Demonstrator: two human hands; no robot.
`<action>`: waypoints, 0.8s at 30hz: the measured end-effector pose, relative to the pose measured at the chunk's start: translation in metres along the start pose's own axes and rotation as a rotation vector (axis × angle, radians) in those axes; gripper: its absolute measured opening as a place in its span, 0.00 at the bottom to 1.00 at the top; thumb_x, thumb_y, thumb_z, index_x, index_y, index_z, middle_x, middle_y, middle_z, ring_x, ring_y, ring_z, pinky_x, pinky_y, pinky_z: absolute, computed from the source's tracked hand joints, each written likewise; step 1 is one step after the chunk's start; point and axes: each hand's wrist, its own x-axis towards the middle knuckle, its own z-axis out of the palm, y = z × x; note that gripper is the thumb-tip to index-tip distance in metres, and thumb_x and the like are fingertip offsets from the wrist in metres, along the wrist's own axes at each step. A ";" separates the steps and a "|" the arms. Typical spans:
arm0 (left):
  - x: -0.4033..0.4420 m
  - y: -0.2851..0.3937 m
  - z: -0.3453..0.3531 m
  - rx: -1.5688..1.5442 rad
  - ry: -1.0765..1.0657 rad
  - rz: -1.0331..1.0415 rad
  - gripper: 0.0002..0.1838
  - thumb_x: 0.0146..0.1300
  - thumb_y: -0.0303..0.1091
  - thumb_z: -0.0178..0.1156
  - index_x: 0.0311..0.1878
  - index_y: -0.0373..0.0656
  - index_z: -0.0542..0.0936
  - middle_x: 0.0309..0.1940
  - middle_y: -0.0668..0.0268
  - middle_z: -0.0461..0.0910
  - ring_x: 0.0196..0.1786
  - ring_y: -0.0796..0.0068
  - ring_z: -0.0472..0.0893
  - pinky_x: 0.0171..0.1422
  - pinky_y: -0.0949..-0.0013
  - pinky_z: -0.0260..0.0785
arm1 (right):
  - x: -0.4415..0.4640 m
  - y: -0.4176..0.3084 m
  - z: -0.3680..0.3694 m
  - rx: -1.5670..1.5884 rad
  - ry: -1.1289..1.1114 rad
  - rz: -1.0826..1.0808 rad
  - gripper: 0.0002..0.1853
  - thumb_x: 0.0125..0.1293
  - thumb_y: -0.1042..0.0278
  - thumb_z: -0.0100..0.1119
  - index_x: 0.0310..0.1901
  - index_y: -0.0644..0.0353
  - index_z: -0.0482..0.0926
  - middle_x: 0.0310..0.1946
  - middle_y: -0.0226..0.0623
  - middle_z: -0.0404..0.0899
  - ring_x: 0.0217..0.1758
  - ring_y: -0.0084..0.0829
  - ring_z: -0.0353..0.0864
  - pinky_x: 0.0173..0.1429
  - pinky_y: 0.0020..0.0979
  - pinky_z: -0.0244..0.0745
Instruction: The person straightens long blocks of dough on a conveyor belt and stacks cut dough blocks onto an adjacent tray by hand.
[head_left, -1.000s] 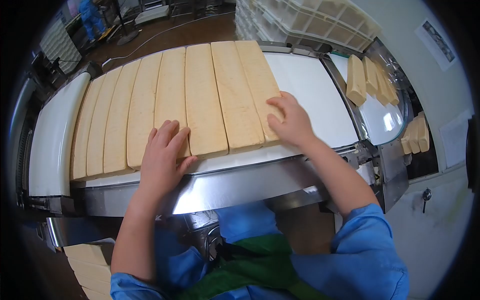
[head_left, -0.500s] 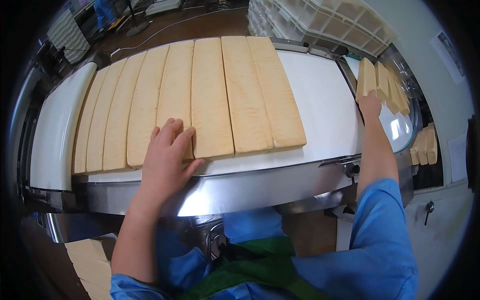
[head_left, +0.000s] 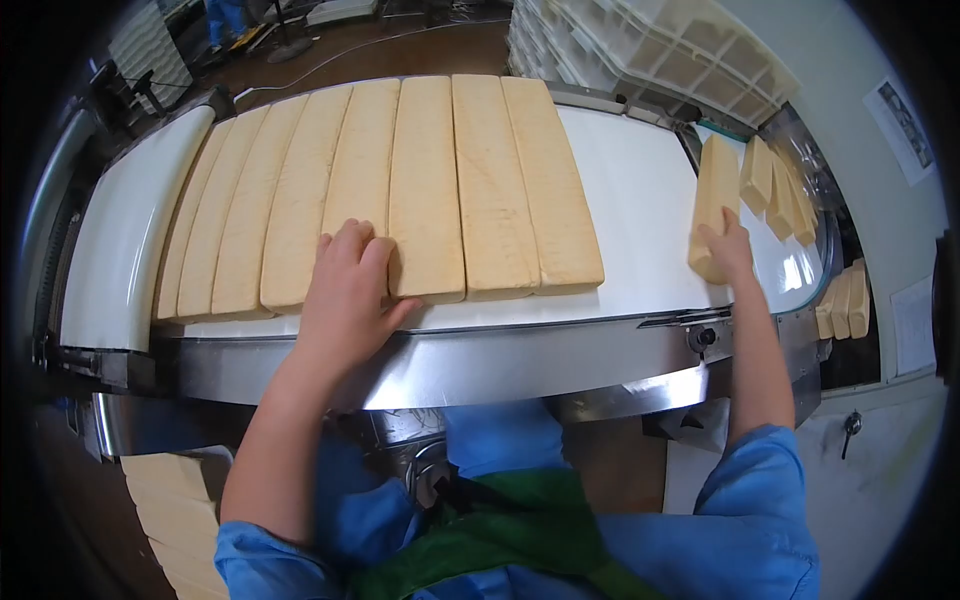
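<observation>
Several long, pale-yellow, cheese-like blocks (head_left: 428, 180) lie side by side on a white conveyor belt (head_left: 630, 190). My left hand (head_left: 345, 300) rests on the near ends of the middle blocks, fingers slightly spread and curved over their tops, thumb out to the right. At the right end of the belt, my right hand (head_left: 730, 248) grips the side of a separate block (head_left: 714, 175), thumb and fingers near its lower half. That block lies along the belt's end, apart from the row. Part of its right side is hidden by my fingers.
More blocks (head_left: 780, 195) sit on a round-edged white surface (head_left: 790, 260) at the right, with others (head_left: 845, 300) lower down. Stacked white plastic crates (head_left: 650, 50) stand behind. A metal rail (head_left: 520, 365) borders the belt. Further blocks (head_left: 175, 515) are at lower left.
My right hand has brought one block leftward and nearer, from the round-edged surface onto the belt's right end. My left hand stays on the row.
</observation>
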 end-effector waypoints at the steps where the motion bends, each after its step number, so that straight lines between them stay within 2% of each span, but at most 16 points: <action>1: 0.000 -0.001 0.000 -0.008 0.004 -0.002 0.34 0.44 0.34 0.79 0.55 0.37 0.74 0.60 0.51 0.70 0.63 0.46 0.69 0.68 0.52 0.65 | -0.012 -0.024 0.001 -0.013 -0.015 -0.033 0.40 0.55 0.49 0.68 0.67 0.61 0.70 0.55 0.54 0.78 0.59 0.50 0.79 0.64 0.41 0.74; 4: 0.000 -0.002 -0.002 -0.021 0.018 -0.005 0.34 0.43 0.33 0.79 0.54 0.37 0.75 0.60 0.51 0.70 0.61 0.46 0.70 0.66 0.54 0.67 | -0.069 -0.087 0.009 0.005 -0.028 -0.210 0.37 0.55 0.49 0.67 0.65 0.58 0.73 0.57 0.54 0.76 0.60 0.48 0.78 0.64 0.41 0.73; 7: 0.000 -0.005 0.001 -0.018 0.032 -0.006 0.34 0.41 0.32 0.79 0.53 0.38 0.75 0.58 0.51 0.70 0.60 0.47 0.71 0.64 0.55 0.68 | -0.100 -0.139 0.019 0.170 -0.062 -0.497 0.30 0.60 0.49 0.64 0.63 0.54 0.77 0.55 0.48 0.77 0.60 0.45 0.77 0.62 0.40 0.74; 8: 0.000 -0.006 0.002 -0.015 0.038 -0.005 0.34 0.41 0.32 0.79 0.53 0.38 0.75 0.58 0.51 0.71 0.60 0.47 0.71 0.64 0.55 0.68 | -0.107 -0.164 0.019 0.209 -0.051 -0.562 0.26 0.62 0.51 0.62 0.59 0.56 0.79 0.54 0.45 0.77 0.59 0.45 0.78 0.61 0.39 0.74; 11: -0.002 -0.012 0.005 -0.046 0.088 0.016 0.34 0.40 0.33 0.80 0.52 0.38 0.76 0.57 0.51 0.71 0.59 0.47 0.71 0.64 0.54 0.68 | -0.120 -0.211 0.012 0.196 -0.115 -0.335 0.23 0.63 0.51 0.61 0.54 0.59 0.82 0.55 0.44 0.78 0.59 0.43 0.77 0.61 0.39 0.74; 12: -0.004 -0.014 0.005 -0.046 0.098 0.028 0.32 0.40 0.33 0.80 0.51 0.39 0.76 0.57 0.51 0.71 0.59 0.47 0.71 0.64 0.54 0.68 | -0.115 -0.204 0.017 0.287 -0.116 -0.341 0.21 0.64 0.53 0.61 0.50 0.61 0.83 0.56 0.49 0.77 0.61 0.46 0.76 0.63 0.40 0.72; 15: -0.008 -0.020 0.004 -0.053 0.106 0.043 0.29 0.42 0.34 0.78 0.48 0.39 0.76 0.56 0.50 0.71 0.58 0.47 0.71 0.64 0.53 0.67 | -0.119 -0.178 0.041 0.265 0.211 -0.659 0.20 0.62 0.58 0.63 0.51 0.62 0.82 0.58 0.54 0.76 0.61 0.52 0.75 0.64 0.43 0.70; 17: -0.014 -0.031 0.002 -0.055 0.069 0.020 0.27 0.44 0.35 0.77 0.45 0.39 0.75 0.56 0.49 0.71 0.58 0.46 0.71 0.63 0.53 0.67 | -0.165 -0.204 0.014 0.249 0.313 -0.922 0.19 0.59 0.65 0.64 0.51 0.62 0.81 0.58 0.58 0.75 0.60 0.58 0.74 0.65 0.48 0.69; 18: -0.018 -0.040 0.005 -0.067 0.126 0.079 0.25 0.45 0.36 0.76 0.43 0.39 0.75 0.55 0.50 0.72 0.57 0.47 0.72 0.62 0.53 0.67 | -0.198 -0.222 0.003 0.295 0.255 -1.024 0.17 0.56 0.70 0.64 0.49 0.62 0.80 0.57 0.57 0.75 0.59 0.58 0.74 0.64 0.50 0.69; 19: -0.023 -0.049 0.006 -0.073 0.180 0.138 0.23 0.47 0.37 0.75 0.41 0.39 0.75 0.53 0.50 0.73 0.56 0.48 0.73 0.61 0.53 0.67 | -0.231 -0.222 0.008 0.320 0.217 -1.218 0.15 0.54 0.72 0.64 0.44 0.61 0.80 0.54 0.56 0.76 0.56 0.58 0.76 0.61 0.50 0.71; 20: -0.027 -0.051 -0.002 -0.094 0.122 0.131 0.21 0.47 0.38 0.75 0.40 0.40 0.76 0.51 0.52 0.74 0.56 0.49 0.73 0.61 0.53 0.67 | -0.261 -0.224 0.012 0.376 0.000 -1.484 0.13 0.52 0.71 0.64 0.42 0.59 0.80 0.52 0.50 0.78 0.51 0.52 0.79 0.55 0.48 0.74; 21: -0.029 -0.056 -0.009 -0.121 0.066 0.126 0.20 0.48 0.39 0.74 0.38 0.40 0.77 0.50 0.53 0.75 0.55 0.51 0.74 0.60 0.54 0.67 | -0.284 -0.208 0.032 0.406 -0.690 -1.511 0.15 0.52 0.67 0.67 0.43 0.58 0.81 0.49 0.44 0.80 0.48 0.45 0.81 0.51 0.45 0.76; 22: -0.034 -0.062 -0.011 -0.156 0.111 0.154 0.18 0.49 0.39 0.74 0.37 0.41 0.77 0.48 0.55 0.76 0.54 0.52 0.75 0.59 0.54 0.67 | -0.314 -0.221 0.030 0.555 -0.427 -1.825 0.17 0.54 0.62 0.68 0.45 0.58 0.81 0.50 0.43 0.79 0.49 0.40 0.81 0.50 0.42 0.76; 23: -0.039 -0.067 -0.012 -0.193 0.157 0.194 0.17 0.50 0.39 0.73 0.36 0.41 0.78 0.45 0.56 0.77 0.52 0.53 0.75 0.58 0.54 0.67 | -0.337 -0.218 0.036 0.430 -0.546 -1.927 0.19 0.57 0.57 0.68 0.47 0.58 0.81 0.52 0.42 0.79 0.53 0.39 0.80 0.52 0.40 0.75; 24: -0.042 -0.072 -0.013 -0.212 0.151 0.198 0.16 0.50 0.39 0.73 0.36 0.42 0.78 0.44 0.57 0.78 0.52 0.53 0.76 0.57 0.55 0.67 | -0.353 -0.204 0.052 0.371 -0.736 -1.848 0.21 0.58 0.54 0.65 0.49 0.59 0.81 0.55 0.44 0.78 0.59 0.42 0.77 0.58 0.43 0.72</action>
